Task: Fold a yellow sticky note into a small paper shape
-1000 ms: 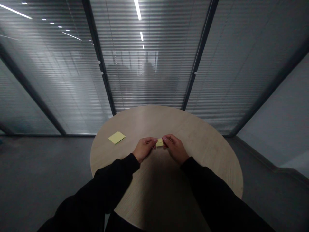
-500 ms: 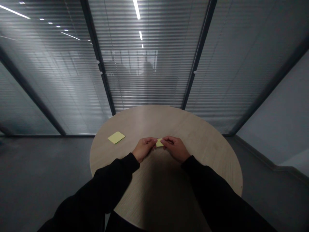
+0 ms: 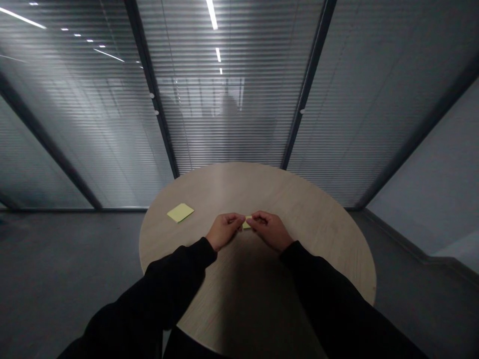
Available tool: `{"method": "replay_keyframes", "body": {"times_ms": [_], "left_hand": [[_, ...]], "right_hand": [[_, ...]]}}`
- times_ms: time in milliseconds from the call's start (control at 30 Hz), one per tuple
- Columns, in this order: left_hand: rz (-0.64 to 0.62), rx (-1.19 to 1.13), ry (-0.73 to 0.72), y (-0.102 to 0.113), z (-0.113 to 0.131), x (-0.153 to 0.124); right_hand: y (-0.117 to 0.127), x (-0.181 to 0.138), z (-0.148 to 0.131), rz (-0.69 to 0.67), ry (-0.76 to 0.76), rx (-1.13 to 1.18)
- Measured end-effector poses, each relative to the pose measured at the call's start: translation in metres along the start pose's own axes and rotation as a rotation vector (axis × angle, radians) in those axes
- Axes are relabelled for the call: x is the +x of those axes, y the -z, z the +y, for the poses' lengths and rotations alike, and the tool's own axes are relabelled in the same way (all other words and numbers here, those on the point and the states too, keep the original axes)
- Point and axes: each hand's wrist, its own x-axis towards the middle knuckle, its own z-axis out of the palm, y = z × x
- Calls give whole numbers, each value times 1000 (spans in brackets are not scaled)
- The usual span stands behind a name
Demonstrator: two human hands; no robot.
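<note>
Between my two hands a small folded piece of yellow paper (image 3: pixel 246 225) is mostly hidden by my fingers. My left hand (image 3: pixel 224 230) pinches its left side, and my right hand (image 3: pixel 269 230) holds its right side. Both hands are low over the round wood-look table (image 3: pixel 239 187). Further left on the tabletop, out of reach of my fingers, lies a flat yellow square of paper (image 3: pixel 180 213), probably a sticky note.
Glass partitions with slatted blinds (image 3: pixel 228 139) stand behind the table, and a blurred person (image 3: pixel 228 107) shows through them. A grey floor (image 3: pixel 75 259) surrounds the table. My black sleeves (image 3: pixel 172 279) cross the near side of the tabletop.
My hands have come closer together, and my right hand now covers more of the folded paper. The flat yellow square has not moved.
</note>
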Motion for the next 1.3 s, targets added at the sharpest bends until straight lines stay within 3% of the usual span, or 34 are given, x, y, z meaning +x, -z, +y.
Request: {"method": "replay_keyframes", "body": {"times_ms": [500,833,1300], "left_hand": [[-29,-27,-3,-2,5,-2],[13,-98,49,-1,4,-1],[-12,-138,38,0,0,1]], "right_hand": [[0,2,0,-32,-57,102],[1,2,4,-37,-9,179],[2,1,0,-18,-34,40]]}}
